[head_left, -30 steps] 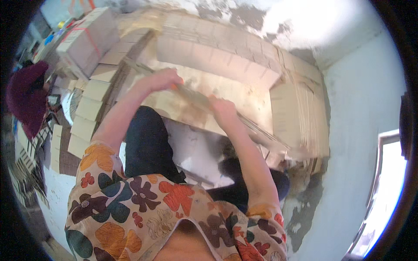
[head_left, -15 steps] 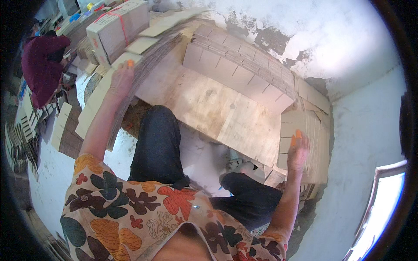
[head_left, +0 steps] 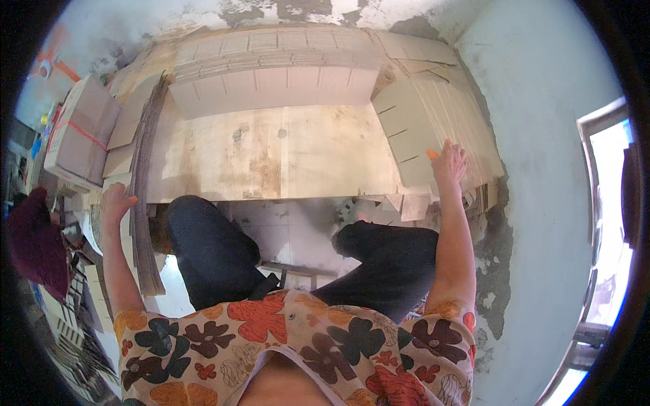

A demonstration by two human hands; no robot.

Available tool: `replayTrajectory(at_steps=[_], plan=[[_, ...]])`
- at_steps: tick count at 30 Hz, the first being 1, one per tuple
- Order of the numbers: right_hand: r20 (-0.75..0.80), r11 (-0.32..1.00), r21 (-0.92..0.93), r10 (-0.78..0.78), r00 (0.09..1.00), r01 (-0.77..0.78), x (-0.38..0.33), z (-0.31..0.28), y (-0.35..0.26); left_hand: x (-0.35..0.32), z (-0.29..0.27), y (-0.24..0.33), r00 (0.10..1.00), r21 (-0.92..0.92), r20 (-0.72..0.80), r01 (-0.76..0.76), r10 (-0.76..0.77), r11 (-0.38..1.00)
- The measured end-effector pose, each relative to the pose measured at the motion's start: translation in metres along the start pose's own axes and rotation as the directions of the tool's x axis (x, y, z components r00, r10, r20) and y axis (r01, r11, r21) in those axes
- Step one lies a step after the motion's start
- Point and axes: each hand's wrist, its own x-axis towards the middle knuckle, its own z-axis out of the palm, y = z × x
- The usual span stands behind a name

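Note:
My left hand (head_left: 116, 203) rests on the left stack of cardboard strips (head_left: 139, 155), its orange-covered thumb held apart from the other fingers. No piece shows lifted in it. On the right, my right hand (head_left: 450, 164) lies over a fanned pile of slotted cardboard pieces (head_left: 406, 128). Its fingers are spread, with orange covers on the thumb and a fingertip. Between the hands is a bare wooden board (head_left: 271, 152). Along its far side stands a long row of slotted cardboard dividers (head_left: 277, 88), stacked against one another.
A closed carton (head_left: 84, 132) with a red strap stands at the far left. Another person in a maroon top (head_left: 37, 243) is beyond it. My knees are under the board's near edge. A flaking wall (head_left: 535, 169) bounds the right side, with a bright window (head_left: 606, 216).
The view has swung round, bringing the board level. My left hand has come nearer along the left stack. My right hand remains at the right pile, now with fingers more spread.

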Motion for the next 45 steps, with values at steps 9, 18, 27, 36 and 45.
replayTrajectory(at_steps=[9,18,27,36,45], plan=[[0.139,0.998,0.066,-0.028,0.99,0.019,0.007,0.016,-0.001,0.02,-0.026,0.088,0.928,-0.226,-0.316,-0.276,0.197,0.934],[0.191,0.941,0.295,0.111,0.975,-0.165,0.027,0.016,0.018,0.046,-0.038,0.199,0.872,-0.39,-0.353,-0.466,0.339,0.794],[-0.381,0.723,0.662,0.096,0.92,0.198,0.024,-0.111,-0.058,0.113,-0.074,0.352,0.654,-0.392,-0.643,-0.728,0.399,0.562],[-0.086,0.684,0.729,0.052,0.995,0.028,0.016,-0.09,-0.112,0.172,-0.093,0.467,0.71,-0.204,-0.472,-0.665,0.523,0.719],[-0.323,0.613,0.753,0.03,0.946,0.238,0.018,-0.074,-0.122,0.193,-0.075,0.469,0.491,-0.113,-0.699,-0.794,0.52,0.598]])
